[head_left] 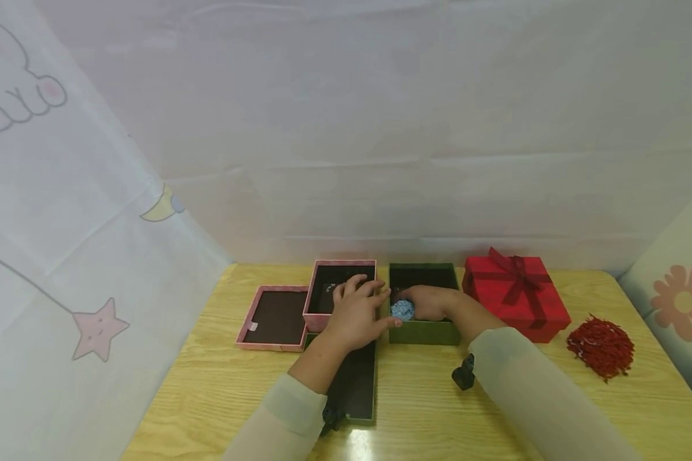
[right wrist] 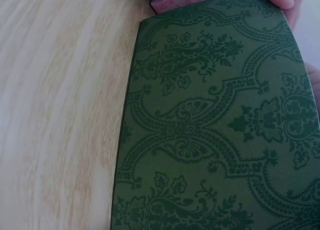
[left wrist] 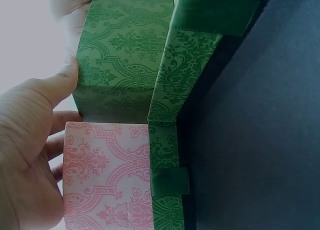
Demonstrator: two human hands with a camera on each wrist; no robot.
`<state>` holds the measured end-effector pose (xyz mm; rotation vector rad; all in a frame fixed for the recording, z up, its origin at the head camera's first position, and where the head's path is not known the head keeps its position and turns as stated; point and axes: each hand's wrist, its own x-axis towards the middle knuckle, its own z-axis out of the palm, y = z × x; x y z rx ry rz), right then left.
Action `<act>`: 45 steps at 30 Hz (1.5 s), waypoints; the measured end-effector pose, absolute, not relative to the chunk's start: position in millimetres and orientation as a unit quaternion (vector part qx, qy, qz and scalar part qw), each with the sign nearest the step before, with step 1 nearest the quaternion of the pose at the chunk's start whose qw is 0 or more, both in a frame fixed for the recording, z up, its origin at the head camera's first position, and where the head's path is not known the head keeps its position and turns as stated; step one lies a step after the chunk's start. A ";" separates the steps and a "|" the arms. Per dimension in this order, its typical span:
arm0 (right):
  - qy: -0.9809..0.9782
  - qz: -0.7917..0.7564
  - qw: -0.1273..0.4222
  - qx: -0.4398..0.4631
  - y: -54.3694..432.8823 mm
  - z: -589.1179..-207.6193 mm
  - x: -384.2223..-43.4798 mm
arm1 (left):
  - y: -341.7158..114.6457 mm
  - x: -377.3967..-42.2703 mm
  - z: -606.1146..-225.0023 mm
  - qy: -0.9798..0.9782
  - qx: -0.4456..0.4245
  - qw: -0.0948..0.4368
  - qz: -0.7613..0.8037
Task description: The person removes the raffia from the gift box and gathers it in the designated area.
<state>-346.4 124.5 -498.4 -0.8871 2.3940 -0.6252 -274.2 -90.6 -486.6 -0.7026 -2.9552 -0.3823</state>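
Note:
My right hand [head_left: 432, 302] reaches down inside the open green patterned box [head_left: 423, 333], its fingertips hidden. Beside those fingers, in the box, lies a clump of light blue shredded filler [head_left: 402, 310]. My left hand [head_left: 354, 314] spreads its fingers over the open pink box [head_left: 317, 323]. Its thumb touches the near left rim of the green box. In the left wrist view, the left thumb [left wrist: 65, 82] rests against the green box's edge, with the other fingers partly behind the pink box's side. The right wrist view is mostly the green box's patterned side [right wrist: 210, 120].
A pink lid [head_left: 277, 317] lies left of the pink box. A long green lid [head_left: 354, 384], dark inside, lies under my left forearm. A red gift box [head_left: 513, 294] with a bow stands right of the green box, and a red shredded pile [head_left: 601, 347] lies beyond it.

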 end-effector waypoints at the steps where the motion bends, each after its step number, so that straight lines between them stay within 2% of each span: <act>1: 0.879 -0.230 0.255 -0.330 124.7 -498.6 -346.5 | -90.4 -273.8 -486.2 -0.965 -0.229 0.040 -0.122; 12: 0.871 -0.242 0.274 -0.328 131.9 -498.8 -344.7 | -86.0 -273.3 -481.9 -0.967 -0.238 0.037 -0.089; 22: 0.866 -0.300 0.274 -0.290 143.0 -475.4 -347.2 | -87.3 -276.9 -482.1 -0.967 -0.240 0.028 -0.083; 45: 0.872 -0.362 0.240 -0.226 174.6 -442.4 -346.4 | -86.7 -284.2 -482.8 -0.966 -0.231 0.013 -0.111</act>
